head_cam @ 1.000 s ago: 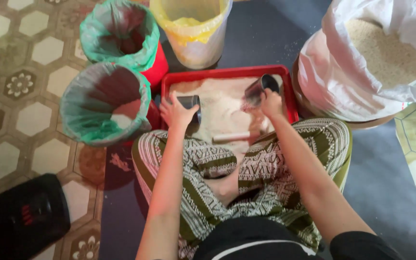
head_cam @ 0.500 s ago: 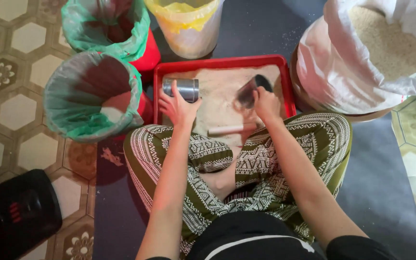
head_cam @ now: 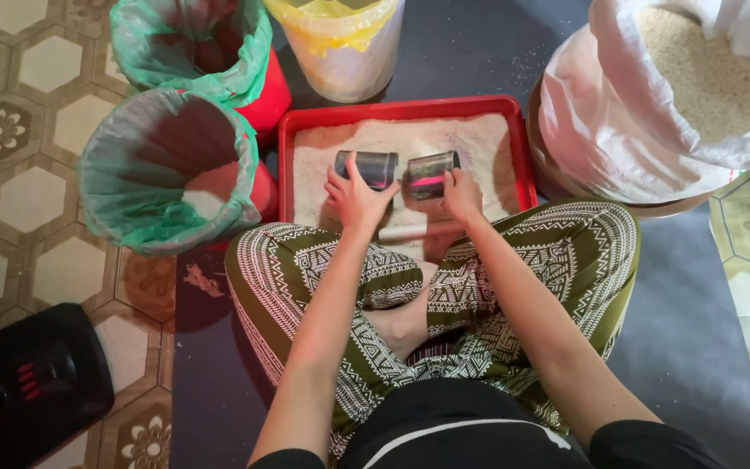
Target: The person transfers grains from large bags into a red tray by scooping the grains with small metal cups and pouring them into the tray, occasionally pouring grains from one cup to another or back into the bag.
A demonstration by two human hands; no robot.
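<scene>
I sit cross-legged in green patterned trousers behind a red tray filled with white rice. My left hand grips a shiny metal cup lying on its side over the rice. My right hand grips a second metal cup, also on its side. The two cups nearly meet mouth to mouth above the middle of the tray. A pale stick lies at the tray's near edge, between my wrists.
A bucket lined with a green bag, a little rice inside, stands left of the tray. Another green-lined red bucket and a yellow-lined bucket stand behind. A large white sack of rice is at the right. A black device lies lower left.
Both hands have drawn inward, bringing the two cups from the tray's left and right ends toward each other at its middle. The camera has tilted, shifting the scene lower in view.
</scene>
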